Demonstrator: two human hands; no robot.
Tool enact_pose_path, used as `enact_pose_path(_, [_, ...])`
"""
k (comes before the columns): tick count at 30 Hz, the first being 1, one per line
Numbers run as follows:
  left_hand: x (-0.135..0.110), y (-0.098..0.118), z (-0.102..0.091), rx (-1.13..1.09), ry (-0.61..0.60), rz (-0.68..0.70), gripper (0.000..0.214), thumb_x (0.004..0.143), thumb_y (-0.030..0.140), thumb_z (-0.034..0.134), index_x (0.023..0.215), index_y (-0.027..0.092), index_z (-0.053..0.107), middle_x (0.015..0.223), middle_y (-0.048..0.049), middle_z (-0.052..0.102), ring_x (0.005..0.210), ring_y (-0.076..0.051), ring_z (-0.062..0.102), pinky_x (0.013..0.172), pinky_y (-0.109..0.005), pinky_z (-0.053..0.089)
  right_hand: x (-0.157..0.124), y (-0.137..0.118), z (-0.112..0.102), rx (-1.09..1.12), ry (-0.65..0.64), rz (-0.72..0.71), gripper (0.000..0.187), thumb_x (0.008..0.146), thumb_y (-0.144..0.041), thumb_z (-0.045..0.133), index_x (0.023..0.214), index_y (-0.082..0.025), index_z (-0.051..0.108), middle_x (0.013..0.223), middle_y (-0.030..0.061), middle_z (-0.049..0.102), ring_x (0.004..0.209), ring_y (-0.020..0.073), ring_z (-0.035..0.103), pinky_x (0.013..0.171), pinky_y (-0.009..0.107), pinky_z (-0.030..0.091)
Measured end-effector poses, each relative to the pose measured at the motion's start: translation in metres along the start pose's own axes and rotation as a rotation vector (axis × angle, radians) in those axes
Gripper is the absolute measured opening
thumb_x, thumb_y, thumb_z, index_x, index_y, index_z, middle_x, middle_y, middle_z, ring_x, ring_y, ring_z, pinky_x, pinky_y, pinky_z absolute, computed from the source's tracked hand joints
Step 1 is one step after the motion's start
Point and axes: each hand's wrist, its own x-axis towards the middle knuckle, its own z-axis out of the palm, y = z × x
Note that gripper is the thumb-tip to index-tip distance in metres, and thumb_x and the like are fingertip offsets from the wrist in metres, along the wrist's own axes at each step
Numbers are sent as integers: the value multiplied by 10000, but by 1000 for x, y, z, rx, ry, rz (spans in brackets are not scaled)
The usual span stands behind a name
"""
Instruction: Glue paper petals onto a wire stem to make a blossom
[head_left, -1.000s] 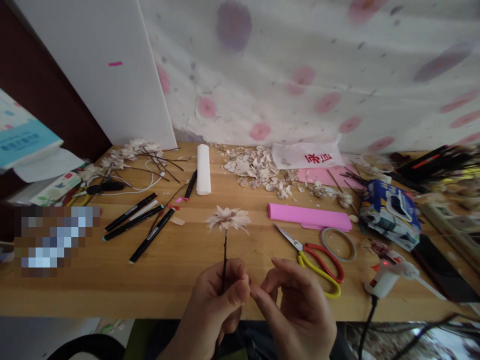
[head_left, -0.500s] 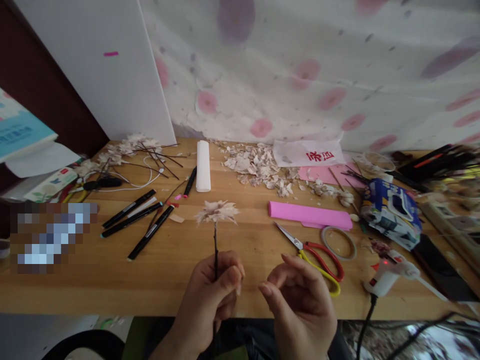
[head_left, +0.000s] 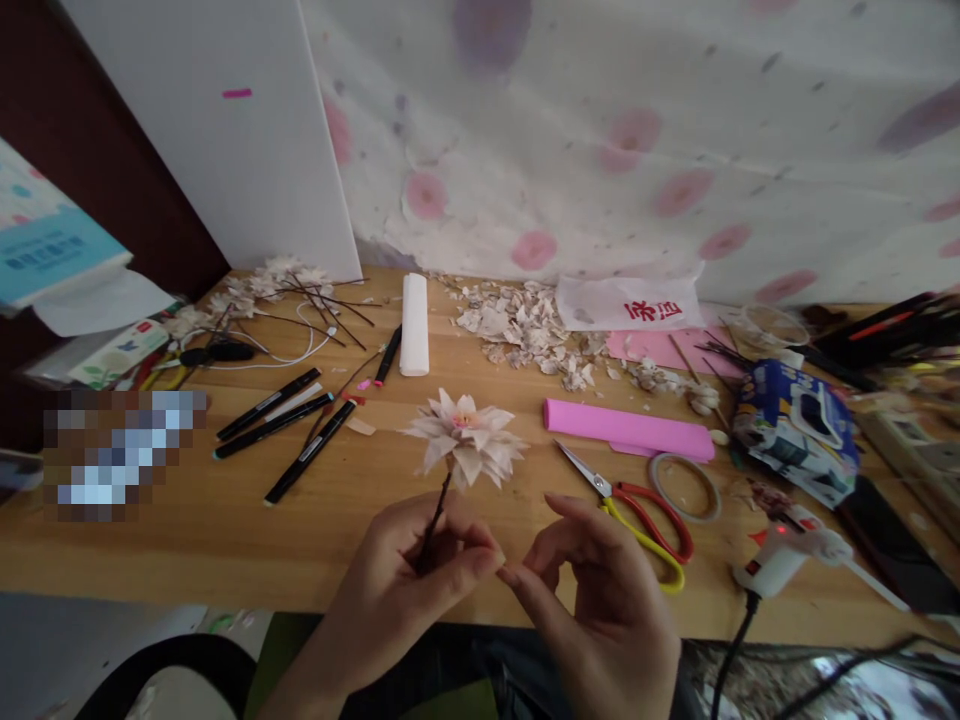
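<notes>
My left hand [head_left: 420, 570] is closed around the dark, twig-like stem [head_left: 441, 505] of a handmade flower. The flower head [head_left: 469, 435] has pointed, pale cream-pink petals and a pink and yellow centre, and it faces up and toward me. Beside it, my right hand [head_left: 600, 600] has curved fingers, with the index finger raised away from the thumb. Its thumb tip meets the left thumb and fingertip; whether some small piece lies between them I cannot make out. Scissors [head_left: 600, 485] with red and yellow handles lie just beyond my right hand.
Black markers [head_left: 311, 450] lie at left, near finished flowers [head_left: 289, 275]. Behind are a white roll [head_left: 415, 325] and loose petals [head_left: 525, 325]. To the right are a pink paper roll [head_left: 630, 428], a tape ring [head_left: 686, 490], a wipes pack [head_left: 795, 430] and a lit glue gun [head_left: 787, 555].
The flower has tilted toward me and shifted right, so its centre now shows. My right hand has moved left until its thumb meets my left fingertips. The camera view has shifted slightly.
</notes>
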Motion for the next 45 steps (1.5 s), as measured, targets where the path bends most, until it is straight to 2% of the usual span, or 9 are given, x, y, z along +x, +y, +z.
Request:
enact_pose_path(7, [5,8,-11,291,-40,78,202,835,393,768,721,232,810,536,38,526,511,-109,425,485,-243,288,2,1,-7,-152,-62,-21,500,857,-119,783,1299,-309,645,705,-64,640,570,108,571,544,195,521])
enact_pose_path(12, [4,7,-17,368,-137,87,193,890,390,724,797,257,828,665,6,691,589,-133,552,534,-235,375,2,0,-10,-193,-83,-43,504,854,-122,785,1299,-308,640,661,-75,631,539,116,570,511,202,514])
enact_pose_path(16, [5,7,-18,425,-160,200,234,930,349,685,748,247,793,636,23,684,563,-118,549,539,-226,377,2,3,-13,-264,-127,22,398,843,-169,808,1204,-283,685,646,-68,624,531,120,565,509,207,511])
enact_pose_path(21, [0,7,-16,481,-113,307,260,944,298,663,702,216,710,608,29,646,563,-114,559,554,-212,388,2,6,-16,-261,-181,88,404,836,-160,790,1195,-307,678,695,-66,636,584,122,591,566,207,536])
enact_pose_path(26, [-5,8,-15,475,-30,296,247,968,251,591,740,210,677,726,-11,714,683,-148,647,651,-225,452,9,-1,-18,-300,-204,43,395,835,-144,798,1170,-318,682,645,-90,598,545,98,575,533,168,510])
enact_pose_path(29, [-3,7,-15,402,31,239,259,958,287,609,715,210,656,708,-8,698,694,-152,645,673,-233,456,13,-3,-18,-268,-207,40,453,832,-134,808,1215,-332,670,632,-96,622,539,95,580,548,166,514])
enact_pose_path(32, [-1,1,-13,188,57,90,270,953,385,628,761,206,690,689,-1,677,638,-134,597,614,-230,437,15,-1,-15,-182,-190,107,452,798,-147,852,1182,-336,706,635,-89,642,556,92,589,567,163,519])
enact_pose_path(37, [1,-11,-8,-241,-6,-209,342,904,528,682,884,189,720,663,28,626,441,-49,295,398,-189,228,13,6,-8,123,-159,311,369,874,-247,819,1218,-343,724,773,-32,728,623,92,651,566,159,526])
enact_pose_path(45, [1,-13,-6,-388,26,-199,391,837,561,755,845,176,691,599,48,605,388,-18,235,352,-161,176,11,9,0,535,-149,552,247,934,-253,768,1178,-280,741,860,18,779,677,100,694,582,163,542])
